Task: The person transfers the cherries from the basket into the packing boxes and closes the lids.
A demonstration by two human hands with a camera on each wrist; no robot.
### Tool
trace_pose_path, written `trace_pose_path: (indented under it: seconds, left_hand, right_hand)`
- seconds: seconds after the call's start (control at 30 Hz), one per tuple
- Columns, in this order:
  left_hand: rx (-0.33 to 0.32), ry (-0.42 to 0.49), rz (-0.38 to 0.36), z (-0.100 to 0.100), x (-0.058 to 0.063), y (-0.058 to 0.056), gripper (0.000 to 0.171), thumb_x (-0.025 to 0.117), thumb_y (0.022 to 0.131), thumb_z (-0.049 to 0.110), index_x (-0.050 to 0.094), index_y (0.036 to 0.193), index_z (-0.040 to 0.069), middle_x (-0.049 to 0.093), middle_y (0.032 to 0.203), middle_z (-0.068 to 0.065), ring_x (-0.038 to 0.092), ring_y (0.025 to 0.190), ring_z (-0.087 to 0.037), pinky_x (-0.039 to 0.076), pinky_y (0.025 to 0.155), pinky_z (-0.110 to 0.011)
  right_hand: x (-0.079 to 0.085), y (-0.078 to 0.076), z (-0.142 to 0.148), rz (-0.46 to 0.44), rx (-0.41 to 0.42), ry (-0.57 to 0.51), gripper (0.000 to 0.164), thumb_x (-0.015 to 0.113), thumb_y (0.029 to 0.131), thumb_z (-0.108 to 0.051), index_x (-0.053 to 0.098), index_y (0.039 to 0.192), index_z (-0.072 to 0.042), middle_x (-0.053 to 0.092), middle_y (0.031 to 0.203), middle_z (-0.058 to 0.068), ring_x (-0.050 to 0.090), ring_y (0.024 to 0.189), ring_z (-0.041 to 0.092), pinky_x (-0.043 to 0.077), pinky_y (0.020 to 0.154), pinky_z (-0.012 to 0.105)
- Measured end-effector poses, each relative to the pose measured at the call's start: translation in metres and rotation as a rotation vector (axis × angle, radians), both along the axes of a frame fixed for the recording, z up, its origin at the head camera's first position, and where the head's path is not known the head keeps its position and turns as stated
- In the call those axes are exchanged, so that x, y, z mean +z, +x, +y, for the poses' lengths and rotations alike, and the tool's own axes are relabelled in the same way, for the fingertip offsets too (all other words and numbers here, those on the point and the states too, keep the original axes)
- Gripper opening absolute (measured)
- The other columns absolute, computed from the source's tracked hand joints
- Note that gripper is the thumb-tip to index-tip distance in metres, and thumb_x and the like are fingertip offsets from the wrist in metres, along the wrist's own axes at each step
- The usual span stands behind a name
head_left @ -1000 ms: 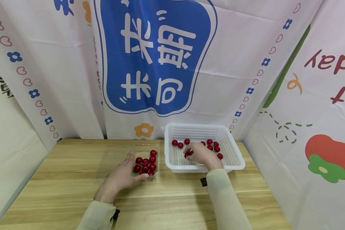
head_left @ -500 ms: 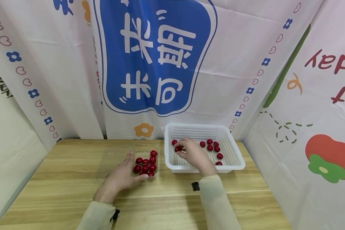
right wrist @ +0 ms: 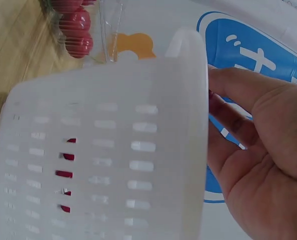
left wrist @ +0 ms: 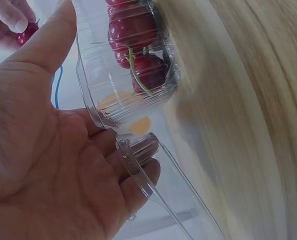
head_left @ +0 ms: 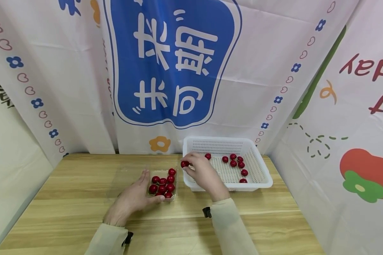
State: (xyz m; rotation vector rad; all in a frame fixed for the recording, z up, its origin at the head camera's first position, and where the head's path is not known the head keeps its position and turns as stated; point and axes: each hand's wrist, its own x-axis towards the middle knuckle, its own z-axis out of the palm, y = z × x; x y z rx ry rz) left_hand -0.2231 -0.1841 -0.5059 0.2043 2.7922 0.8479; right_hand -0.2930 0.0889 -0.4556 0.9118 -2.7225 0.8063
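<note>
My right hand pinches a red cherry between thumb and fingertips, over the left rim of the white plastic basket. In the left wrist view that cherry shows at the fingertips, while the basket wall hides most of it from the right wrist. My left hand lies against a clear plastic box, thumb along its front edge and fingers at its hinged left side. Several cherries sit in the box, some with green stems. More cherries lie on the basket's floor.
The box's clear lid lies folded out to the left on the wooden table. Behind the table hangs a white printed curtain, close to the basket's back rim. Another printed sheet stands to the right.
My right hand has moved left from the middle of the basket to its left rim, carrying a cherry. The left hand has stayed at the box, which has shifted slightly toward me.
</note>
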Motion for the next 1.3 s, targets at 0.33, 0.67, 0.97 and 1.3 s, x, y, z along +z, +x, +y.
trace_pose_path:
  seconds: [0.33,0.67,0.97,1.3]
  left_hand:
    - [-0.009,-0.003,0.011,0.000,0.000,0.000,0.134,0.089,0.102,0.062,0.013,0.182,-0.014,0.014,0.191,-0.038,0.037,0.171,-0.064,0.043,0.135,-0.077]
    - [-0.011,-0.015,-0.003,-0.002,0.000,-0.001,0.134,0.087,0.103,0.064,0.012,0.182,-0.013,0.012,0.192,-0.038,0.035,0.172,-0.064,0.043,0.136,-0.076]
    - [-0.017,-0.006,-0.001,-0.002,-0.001,-0.001,0.135,0.087,0.102,0.065,0.011,0.183,-0.013,0.011,0.191,-0.039,0.035,0.172,-0.064,0.042,0.136,-0.077]
    - [-0.023,-0.003,0.006,-0.004,-0.002,-0.001,0.140,0.089,0.100,0.067,0.010,0.182,-0.014,0.011,0.191,-0.039,0.033,0.173,-0.063,0.042,0.137,-0.076]
  right_hand:
    - [-0.008,0.005,-0.024,0.081,0.047,0.050,0.032,0.082,0.109,-0.005,0.082,0.142,-0.005,0.082,0.146,0.010,0.079,0.137,0.030,0.067,0.119,0.043]
    - [-0.021,0.014,-0.050,0.133,0.049,0.207,0.033,0.081,0.112,-0.011,0.082,0.145,-0.011,0.081,0.151,0.005,0.078,0.141,0.024,0.064,0.122,0.035]
    - [-0.030,0.025,-0.070,0.132,0.127,0.335,0.030,0.080,0.114,-0.015,0.085,0.143,-0.017,0.082,0.152,-0.001,0.080,0.140,0.017,0.067,0.115,0.029]
    - [-0.032,0.028,-0.075,0.056,0.223,0.321,0.031,0.080,0.114,-0.022,0.084,0.145,-0.020,0.084,0.149,-0.006,0.080,0.137,0.009,0.065,0.115,0.024]
